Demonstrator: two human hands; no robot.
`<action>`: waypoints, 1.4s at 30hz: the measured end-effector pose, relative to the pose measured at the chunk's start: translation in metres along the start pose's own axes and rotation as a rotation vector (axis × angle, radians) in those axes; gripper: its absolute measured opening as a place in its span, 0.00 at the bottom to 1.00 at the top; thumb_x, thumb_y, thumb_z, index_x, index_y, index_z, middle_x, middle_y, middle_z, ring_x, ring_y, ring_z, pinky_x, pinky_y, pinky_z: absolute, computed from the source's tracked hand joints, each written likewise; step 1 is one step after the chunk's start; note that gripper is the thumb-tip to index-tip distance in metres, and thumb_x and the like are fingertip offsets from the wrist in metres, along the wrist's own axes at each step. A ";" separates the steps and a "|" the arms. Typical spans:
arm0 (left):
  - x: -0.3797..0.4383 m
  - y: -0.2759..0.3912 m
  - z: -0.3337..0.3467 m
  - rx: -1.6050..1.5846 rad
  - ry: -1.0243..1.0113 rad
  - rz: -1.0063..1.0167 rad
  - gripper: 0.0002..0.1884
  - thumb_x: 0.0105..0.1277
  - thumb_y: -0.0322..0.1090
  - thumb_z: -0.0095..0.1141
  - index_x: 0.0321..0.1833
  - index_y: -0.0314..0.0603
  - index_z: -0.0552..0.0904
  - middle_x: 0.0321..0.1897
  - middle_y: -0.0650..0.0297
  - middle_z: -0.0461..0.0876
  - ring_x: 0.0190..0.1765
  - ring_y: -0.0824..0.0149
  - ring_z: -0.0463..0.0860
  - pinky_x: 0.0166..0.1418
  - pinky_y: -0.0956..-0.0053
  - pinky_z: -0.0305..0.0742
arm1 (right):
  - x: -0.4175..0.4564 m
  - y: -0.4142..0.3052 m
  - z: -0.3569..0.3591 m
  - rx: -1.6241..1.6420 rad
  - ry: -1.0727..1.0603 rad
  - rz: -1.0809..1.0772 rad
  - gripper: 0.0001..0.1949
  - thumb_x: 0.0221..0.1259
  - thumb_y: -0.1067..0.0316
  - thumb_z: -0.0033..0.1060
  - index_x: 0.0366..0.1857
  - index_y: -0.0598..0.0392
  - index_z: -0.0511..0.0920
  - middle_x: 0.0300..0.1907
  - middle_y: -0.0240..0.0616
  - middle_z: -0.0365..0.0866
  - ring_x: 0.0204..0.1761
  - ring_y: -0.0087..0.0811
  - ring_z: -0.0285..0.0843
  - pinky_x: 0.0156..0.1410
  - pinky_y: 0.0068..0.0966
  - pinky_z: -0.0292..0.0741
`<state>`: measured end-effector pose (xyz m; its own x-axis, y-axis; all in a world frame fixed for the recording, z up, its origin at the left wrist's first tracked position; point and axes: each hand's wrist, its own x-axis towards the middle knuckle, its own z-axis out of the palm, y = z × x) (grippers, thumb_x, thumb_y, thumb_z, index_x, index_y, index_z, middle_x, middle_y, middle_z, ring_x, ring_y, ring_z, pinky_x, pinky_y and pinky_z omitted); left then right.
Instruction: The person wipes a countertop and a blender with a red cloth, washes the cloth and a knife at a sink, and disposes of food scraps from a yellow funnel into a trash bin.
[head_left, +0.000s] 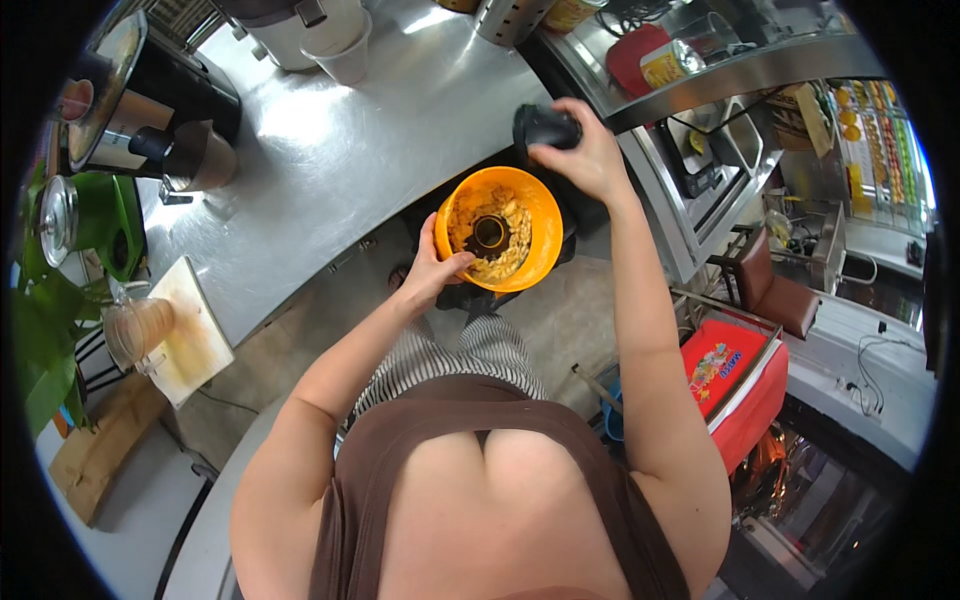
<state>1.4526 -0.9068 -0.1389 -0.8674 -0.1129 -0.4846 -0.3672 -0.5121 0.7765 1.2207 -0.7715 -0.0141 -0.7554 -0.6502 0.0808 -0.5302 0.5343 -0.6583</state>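
Observation:
My left hand (430, 268) grips the near left rim of an orange plastic tub (546, 251), with the thumb over the edge. A ring-shaped opening (490, 232) shows in the middle of the tub's floor. Around it clings wet pale pulp (516, 247) with what look like seeds. Beyond the tub, up and to the right, my right hand (592, 154) holds a dark, roughly cylindrical piece (538, 129) that is slightly blurred. A black plastic bag (469, 298) shows partly beneath the tub, which hides most of it.
A stainless steel worktop (337, 157) spans the left and far side. On it stand a clear plastic cup (346, 60) and a black-and-steel appliance (199, 90). A pitcher (142, 326) rests on a cutting board (196, 322). At right are a steel-framed counter (682, 225) and a red box (716, 367).

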 end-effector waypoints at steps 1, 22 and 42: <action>0.002 -0.006 -0.001 -0.010 -0.010 -0.005 0.54 0.56 0.40 0.65 0.75 0.45 0.36 0.59 0.58 0.68 0.48 0.67 0.77 0.42 0.76 0.76 | 0.016 0.005 0.006 -0.192 0.002 0.038 0.28 0.41 0.54 0.73 0.51 0.47 0.75 0.45 0.44 0.80 0.48 0.41 0.80 0.55 0.34 0.75; 0.029 -0.055 0.014 -0.111 0.122 0.048 0.53 0.52 0.36 0.66 0.75 0.42 0.42 0.67 0.56 0.60 0.69 0.61 0.62 0.70 0.67 0.61 | -0.073 0.065 0.120 -0.306 -0.451 -0.064 0.10 0.45 0.60 0.71 0.26 0.55 0.84 0.28 0.42 0.82 0.34 0.41 0.83 0.38 0.35 0.78; 0.082 -0.117 -0.018 0.151 0.242 -0.388 0.49 0.59 0.47 0.63 0.75 0.50 0.43 0.68 0.55 0.60 0.65 0.59 0.68 0.61 0.65 0.73 | -0.115 0.146 0.185 0.019 -0.550 0.193 0.08 0.51 0.63 0.63 0.30 0.54 0.83 0.32 0.43 0.84 0.38 0.43 0.83 0.46 0.39 0.77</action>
<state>1.4306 -0.8711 -0.2771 -0.5601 -0.1416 -0.8162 -0.7087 -0.4282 0.5606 1.3011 -0.7187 -0.2585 -0.5238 -0.7297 -0.4396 -0.3919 0.6645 -0.6362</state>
